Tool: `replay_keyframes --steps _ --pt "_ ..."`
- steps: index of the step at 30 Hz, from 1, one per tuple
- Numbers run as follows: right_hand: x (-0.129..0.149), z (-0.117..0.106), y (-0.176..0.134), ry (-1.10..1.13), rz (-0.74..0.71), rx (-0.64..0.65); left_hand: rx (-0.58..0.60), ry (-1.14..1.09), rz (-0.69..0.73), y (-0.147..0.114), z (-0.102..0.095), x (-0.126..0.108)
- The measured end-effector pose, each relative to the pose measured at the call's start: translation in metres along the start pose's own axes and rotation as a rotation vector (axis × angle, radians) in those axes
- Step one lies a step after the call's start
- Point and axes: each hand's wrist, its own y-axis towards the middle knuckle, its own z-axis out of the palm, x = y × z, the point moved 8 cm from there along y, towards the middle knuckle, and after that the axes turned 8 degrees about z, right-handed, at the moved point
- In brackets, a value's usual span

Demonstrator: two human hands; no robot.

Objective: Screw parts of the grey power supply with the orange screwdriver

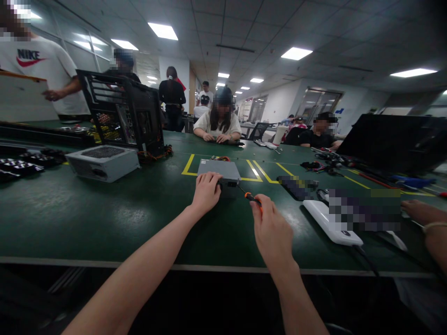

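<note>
One right hand nearest, fingers closed round an orange-and-black screwdriver, tip by the near-right corner of a boxy grey metal power supply on the green tabletop. Left hand half-curled over its near-left corner; can't tell if gripping. Farther across, I see a person in cream, seated.

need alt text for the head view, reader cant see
The left hand rests on a grey metal box while the right hand holds an orange-black screwdriver by the box's right edge. A second grey box and a black computer case stand farther left on the green table.
</note>
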Motion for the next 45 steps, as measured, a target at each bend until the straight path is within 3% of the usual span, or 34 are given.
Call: replay_keyframes --steps 7,11,13,18,21,24,29,31,35,38,41,45 --pt "0.018 0.0 -0.005 0.069 -0.202 0.012 0.001 0.005 0.011 -0.001 0.0 -0.001" --pt "0.002 -0.002 0.003 -0.037 -0.024 -0.006 -0.006 -0.002 0.011 -0.001 0.0 -0.001" --pt "0.0 0.001 0.003 -0.031 -0.011 0.036 -0.003 0.0 0.008 -0.001 0.0 -0.001" --pt "0.021 0.003 -0.01 0.077 -0.297 0.017 0.011 0.021 0.003 -0.001 0.001 0.0" --pt "0.01 -0.002 -0.003 -0.007 -0.178 -0.068 0.011 0.021 0.006 0.0 0.001 0.0" --pt "0.0 -0.001 0.001 -0.07 -0.073 -0.052 -0.001 0.019 0.009 0.0 0.0 0.0" --pt "0.018 0.007 -0.01 -0.048 -0.33 0.026 -0.001 0.017 0.007 0.0 0.001 0.0" --pt "0.015 0.007 -0.007 -0.122 -0.311 0.001 0.003 0.015 0.005 0.0 0.001 0.0" --pt "0.001 0.0 0.005 -0.193 -0.14 -0.014 0.008 0.011 0.007 -0.001 0.001 0.0" --pt "0.01 -0.001 0.001 -0.119 -0.265 0.033 0.008 0.019 0.009 -0.001 0.001 0.0" --pt "0.018 -0.001 -0.005 -0.143 -0.411 -0.001 0.009 0.024 0.013 -0.001 0.001 -0.001" --pt "0.008 -0.003 0.004 -0.263 -0.296 -0.059 0.005 0.024 0.013 0.0 0.0 -0.001"
